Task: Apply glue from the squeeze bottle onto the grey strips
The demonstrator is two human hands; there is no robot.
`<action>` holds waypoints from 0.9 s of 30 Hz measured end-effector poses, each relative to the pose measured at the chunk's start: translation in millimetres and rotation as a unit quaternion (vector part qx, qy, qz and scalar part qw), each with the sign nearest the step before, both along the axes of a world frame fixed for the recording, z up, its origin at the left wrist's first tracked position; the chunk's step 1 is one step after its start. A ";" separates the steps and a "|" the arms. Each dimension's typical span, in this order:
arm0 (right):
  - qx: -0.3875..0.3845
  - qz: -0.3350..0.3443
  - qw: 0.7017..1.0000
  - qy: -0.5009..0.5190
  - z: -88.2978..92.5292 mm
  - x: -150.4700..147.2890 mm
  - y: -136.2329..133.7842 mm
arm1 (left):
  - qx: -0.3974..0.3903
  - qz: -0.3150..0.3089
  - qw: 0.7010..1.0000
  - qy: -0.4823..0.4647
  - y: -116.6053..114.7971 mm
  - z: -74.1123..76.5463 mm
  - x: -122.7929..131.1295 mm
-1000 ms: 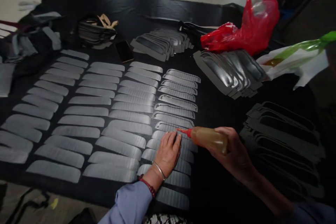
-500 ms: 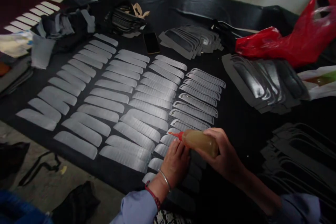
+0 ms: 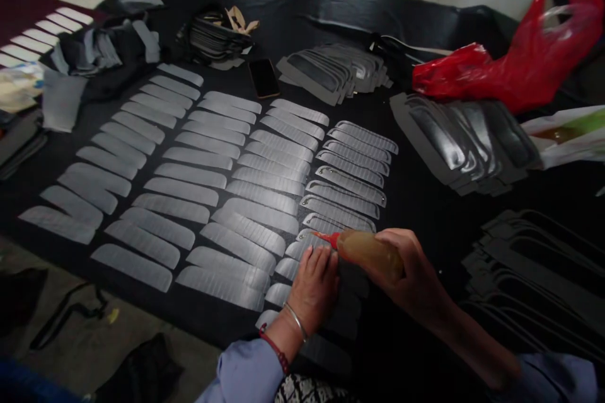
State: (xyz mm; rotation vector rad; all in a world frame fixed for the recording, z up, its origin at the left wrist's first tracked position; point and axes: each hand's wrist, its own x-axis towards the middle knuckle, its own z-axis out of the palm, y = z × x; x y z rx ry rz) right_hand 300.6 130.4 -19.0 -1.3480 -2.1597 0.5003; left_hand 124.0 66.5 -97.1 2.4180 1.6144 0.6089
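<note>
My right hand [image 3: 409, 267] is wrapped round a glue bottle [image 3: 366, 252] of amber liquid, tilted so its red nozzle points left. The nozzle tip is at a grey curved strip [image 3: 306, 235] in the rightmost column. My left hand [image 3: 314, 277] lies with fingers stretched out over the strips just below the nozzle, pressing on them. A silver bangle and a red bead bracelet circle that wrist. Farther up the column, several strips [image 3: 350, 189] carry a shiny line along their edges. Strips under and beyond my left hand are partly in shadow.
Columns of grey strips [image 3: 189, 192] cover the black sheet's left and middle. Beyond them lie a phone [image 3: 263, 78] and stacked grey pieces [image 3: 335, 72]. At right are a red plastic bag [image 3: 510, 75], glossy pieces [image 3: 467, 138] and dark cutouts [image 3: 534, 277].
The glue bottle and my right hand have moved slightly right, the nozzle tip travelling along the strip's edge. My left hand stays nearly in place. The whole view has shifted a little.
</note>
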 end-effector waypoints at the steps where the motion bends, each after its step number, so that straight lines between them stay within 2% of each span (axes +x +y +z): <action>1: 0.000 -0.002 1.000 0.001 0.5 1.2 -1.7 | 0.000 -0.002 1.000 0.003 0.3 1.1 -0.5; 6: -0.005 -0.013 1.000 0.004 3.2 9.5 -11.0 | -0.005 -0.018 1.000 0.012 0.8 4.2 -3.3; 14: -0.002 -0.045 0.999 0.001 6.1 30.8 -29.0 | 0.007 -0.058 0.998 0.014 0.4 0.4 -4.9; 21: -0.020 -0.080 0.997 -0.002 8.7 49.8 -49.1 | -0.021 -0.084 0.996 0.039 1.8 4.0 -7.6; 27: -0.026 -0.115 0.993 -0.004 8.6 62.8 -64.8 | -0.008 -0.091 0.995 0.033 1.3 2.8 -9.1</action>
